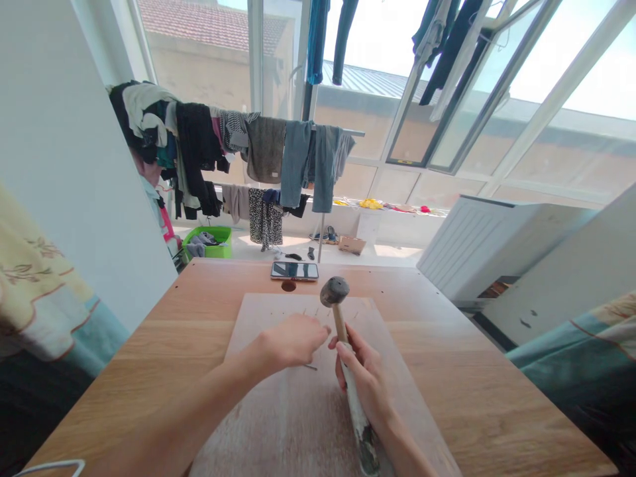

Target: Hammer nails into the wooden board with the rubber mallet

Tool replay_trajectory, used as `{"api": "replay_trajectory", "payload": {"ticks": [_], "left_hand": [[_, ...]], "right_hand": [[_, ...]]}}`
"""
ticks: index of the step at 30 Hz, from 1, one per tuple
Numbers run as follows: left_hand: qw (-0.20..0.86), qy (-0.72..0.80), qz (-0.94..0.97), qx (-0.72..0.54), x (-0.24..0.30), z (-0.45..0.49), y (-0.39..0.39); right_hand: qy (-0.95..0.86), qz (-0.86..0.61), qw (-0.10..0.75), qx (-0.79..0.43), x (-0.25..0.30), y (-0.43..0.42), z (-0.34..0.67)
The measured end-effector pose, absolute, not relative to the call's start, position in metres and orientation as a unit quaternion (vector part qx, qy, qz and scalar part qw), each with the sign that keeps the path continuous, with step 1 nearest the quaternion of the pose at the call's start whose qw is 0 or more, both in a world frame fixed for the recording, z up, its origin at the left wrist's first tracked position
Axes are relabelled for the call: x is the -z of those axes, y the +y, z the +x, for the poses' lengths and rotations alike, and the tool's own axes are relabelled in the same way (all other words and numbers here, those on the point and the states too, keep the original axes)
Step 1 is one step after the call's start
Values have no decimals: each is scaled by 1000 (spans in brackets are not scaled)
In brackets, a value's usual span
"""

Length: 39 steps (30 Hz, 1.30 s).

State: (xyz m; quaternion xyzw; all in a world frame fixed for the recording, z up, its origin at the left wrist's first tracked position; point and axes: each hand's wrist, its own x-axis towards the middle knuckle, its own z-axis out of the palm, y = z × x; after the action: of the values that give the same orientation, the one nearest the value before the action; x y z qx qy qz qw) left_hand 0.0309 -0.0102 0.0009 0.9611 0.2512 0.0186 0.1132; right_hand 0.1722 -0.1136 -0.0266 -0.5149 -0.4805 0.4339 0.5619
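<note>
My right hand (pixel 364 375) is wrapped round the wooden handle of a hammer (pixel 334 292), whose dark round head is raised above a pale plywood board (pixel 278 424). My left hand (pixel 294 340) rests closed on the board just left of the handle, fingers pinched together; a thin nail (pixel 311 367) lies on the board right under it, and whether the fingers hold anything is hidden. Several small nails stick up near the board's far edge (pixel 311 310).
The board lies on a wooden table (pixel 472 371). A phone (pixel 294 270) lies at the table's far edge beside a round hole (pixel 288 286). Beyond stand a laundry rack with clothes (pixel 278 156), a green basket (pixel 209 242) and white panels (pixel 477 245) at right.
</note>
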Motion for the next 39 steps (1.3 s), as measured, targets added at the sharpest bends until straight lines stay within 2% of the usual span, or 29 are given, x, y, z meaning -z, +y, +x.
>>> {"api": "replay_trajectory", "payload": {"ticks": [6,9,12,16,23,33,39], "left_hand": [[138,222,965,-18,-4,27,-5],[198,201,959,-39,-20,16,8],[300,189,926,-130,-27,3,31],[378,288,838,-267,-3,-14,56],[363,354,805,-307,42,-27,50],[364,350,806,-311,44,-29,49],[372,350,801,-311,47,-28,47]], "right_hand": [[-489,-507,560,-437,28,-113,172],[-481,-511,561,-439,27,-113,172],[-475,-515,561,-441,26,-113,171],[-476,-504,566,-446,25,-113,170],[-476,-495,569,-452,24,-115,170],[-488,-488,557,-462,26,-115,171],[-485,-507,524,-483,4,-113,166]]}}
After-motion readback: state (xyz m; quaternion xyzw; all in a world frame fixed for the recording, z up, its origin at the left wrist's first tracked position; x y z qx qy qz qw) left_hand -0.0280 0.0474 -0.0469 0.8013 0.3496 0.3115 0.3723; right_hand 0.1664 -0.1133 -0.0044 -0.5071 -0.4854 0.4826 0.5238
